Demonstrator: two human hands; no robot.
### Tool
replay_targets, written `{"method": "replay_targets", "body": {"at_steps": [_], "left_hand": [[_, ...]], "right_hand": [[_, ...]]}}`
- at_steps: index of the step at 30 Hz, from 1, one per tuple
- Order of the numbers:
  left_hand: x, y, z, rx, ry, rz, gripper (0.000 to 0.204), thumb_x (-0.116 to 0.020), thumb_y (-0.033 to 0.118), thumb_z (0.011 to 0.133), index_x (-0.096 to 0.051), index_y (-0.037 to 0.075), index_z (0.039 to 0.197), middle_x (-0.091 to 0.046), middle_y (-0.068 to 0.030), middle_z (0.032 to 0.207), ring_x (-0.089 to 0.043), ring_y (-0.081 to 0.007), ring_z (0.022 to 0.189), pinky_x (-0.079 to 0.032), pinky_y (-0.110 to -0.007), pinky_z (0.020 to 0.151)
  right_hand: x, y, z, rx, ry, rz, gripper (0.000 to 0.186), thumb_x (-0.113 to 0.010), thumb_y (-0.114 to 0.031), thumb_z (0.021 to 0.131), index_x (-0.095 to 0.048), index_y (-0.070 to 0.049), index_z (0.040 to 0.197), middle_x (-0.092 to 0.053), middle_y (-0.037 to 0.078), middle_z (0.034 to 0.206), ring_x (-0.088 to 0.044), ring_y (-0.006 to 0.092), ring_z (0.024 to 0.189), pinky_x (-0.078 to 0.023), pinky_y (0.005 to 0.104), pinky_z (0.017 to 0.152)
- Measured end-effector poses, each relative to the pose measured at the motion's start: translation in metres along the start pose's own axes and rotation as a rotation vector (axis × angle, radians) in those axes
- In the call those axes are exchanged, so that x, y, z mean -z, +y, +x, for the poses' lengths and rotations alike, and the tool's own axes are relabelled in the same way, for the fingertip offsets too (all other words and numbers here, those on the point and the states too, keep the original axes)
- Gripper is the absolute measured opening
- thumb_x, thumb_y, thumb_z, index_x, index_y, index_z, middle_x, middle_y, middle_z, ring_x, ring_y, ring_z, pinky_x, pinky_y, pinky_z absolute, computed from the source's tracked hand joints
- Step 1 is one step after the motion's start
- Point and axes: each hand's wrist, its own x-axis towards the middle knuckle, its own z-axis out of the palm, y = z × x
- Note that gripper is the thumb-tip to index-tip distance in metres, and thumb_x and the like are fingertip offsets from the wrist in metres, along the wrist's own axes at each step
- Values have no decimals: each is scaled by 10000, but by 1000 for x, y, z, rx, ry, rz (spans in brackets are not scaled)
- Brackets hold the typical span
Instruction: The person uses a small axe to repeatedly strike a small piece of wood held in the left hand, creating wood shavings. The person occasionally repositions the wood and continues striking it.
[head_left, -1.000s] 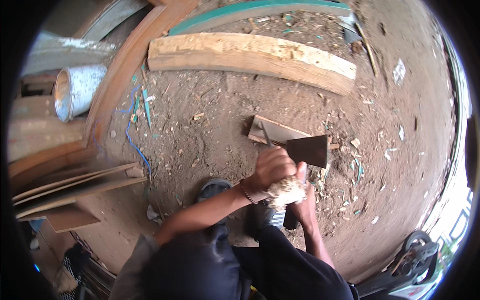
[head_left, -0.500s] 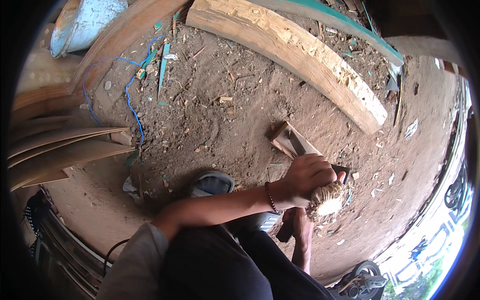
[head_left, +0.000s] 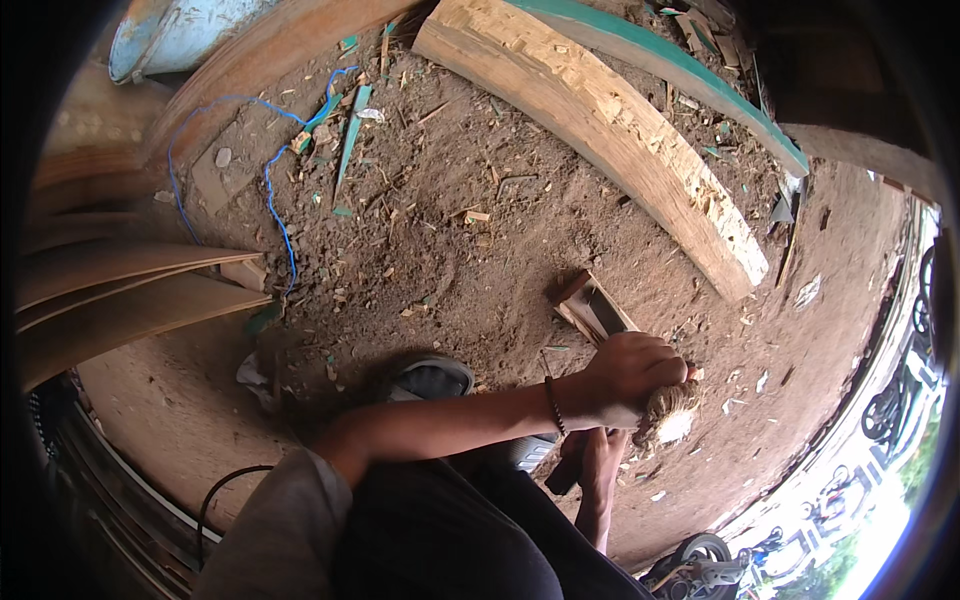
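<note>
Wood, pale and frayed at the end, tops the tool (head_left: pixel 677 418) that the left hand (head_left: pixel 640 370) grips, fingers closed. Grey blade (head_left: pixel 606 316) runs out past the knuckles over the small wood block (head_left: pixel 577 314) on the dirt floor (head_left: pixel 470 280); contact with block unclear. Right hand (head_left: pixel 602 460) sits below, partly behind the left one; can't tell if it's gripping. Dark piece (head_left: pixel 565 475) just beside it, kind unclear.

Versus one second ago: view has turned, so the curved beam (head_left: pixel 610 130) now slants down to the right instead of lying nearly level. Broad dark blade seen near the hands then is now out of sight. Versus half a second ago: block sits slightly lower in frame, left hand still gripping.
</note>
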Motion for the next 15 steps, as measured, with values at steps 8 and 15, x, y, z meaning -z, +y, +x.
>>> {"method": "replay_targets", "body": {"at_steps": [8, 15], "left_hand": [[-8, -3, 2, -7, -5, 55, 260, -688, 117, 593, -534, 93, 802, -523, -57, 659, -579, -287, 616, -452, -418, 536], [-7, -5, -3, 60, -95, 67, 235, -692, 95, 598, -541, 86, 778, -535, -74, 645, -596, -298, 610, -482, -426, 548]], "right_hand": [[8, -9, -3, -173, -23, 109, 376, -533, -328, 919, -555, -43, 675, -528, 49, 559, -499, 144, 470, -398, 303, 457], [36, -53, -41, 105, 241, 205, 294, -588, -355, 949, -502, -87, 863, -476, 21, 553, -444, 115, 396, -362, 264, 356]]}}
